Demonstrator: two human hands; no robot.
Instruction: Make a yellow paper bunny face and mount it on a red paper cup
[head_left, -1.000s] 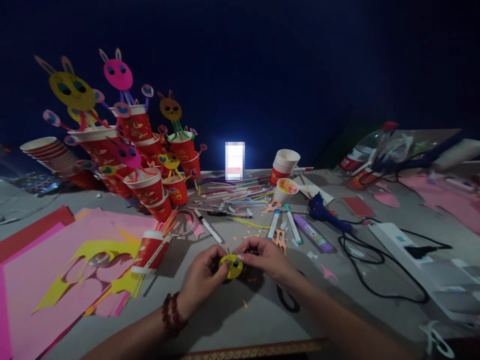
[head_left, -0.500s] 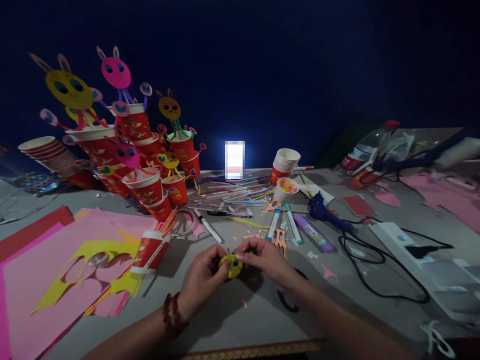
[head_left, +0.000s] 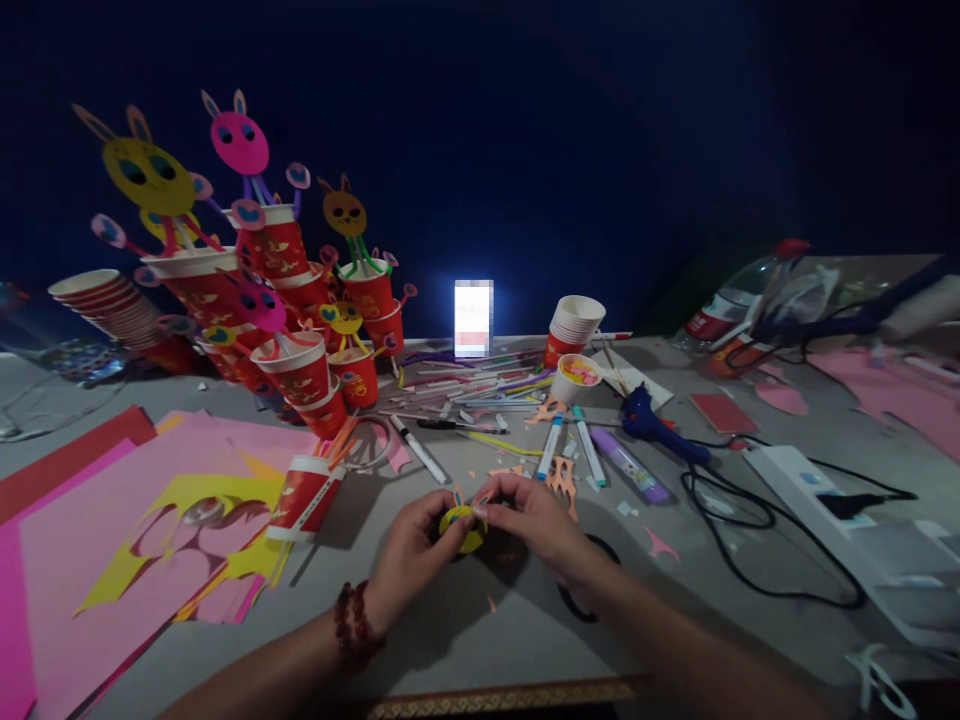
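Here, a small yellow bunny face [head_left: 463, 527] is held between both hands, low over the grey table [head_left: 480, 640] and near its front edge. The left hand [head_left: 411, 555] is curled closed, with the disc's left rim pinched between thumb and fingers. The right hand [head_left: 536, 520] is closed too, its fingertips [head_left: 484, 512] pressed on the upper right rim; how much of the disc is covered cannot be told in the dim light. The face is turned upward. Its long axis, from chin to ears [head_left: 457, 494], runs away from the person, so the ears are pointed toward the far side of the table. A bead bracelet [head_left: 352, 625] is worn on the left wrist.

Just left of the hands a red cup [head_left: 304, 497] is lain on its side, its rim toward a cut yellow sheet [head_left: 180, 510] spread on pink paper [head_left: 90, 590]. Scissors [head_left: 577, 592] are partly hidden under the right forearm. Further back, markers [head_left: 550, 445] and a blue glue gun [head_left: 652, 425] are scattered, and finished bunny cups [head_left: 300, 370] are crowded at the far left. A lit screen [head_left: 473, 318] is stood at the back.
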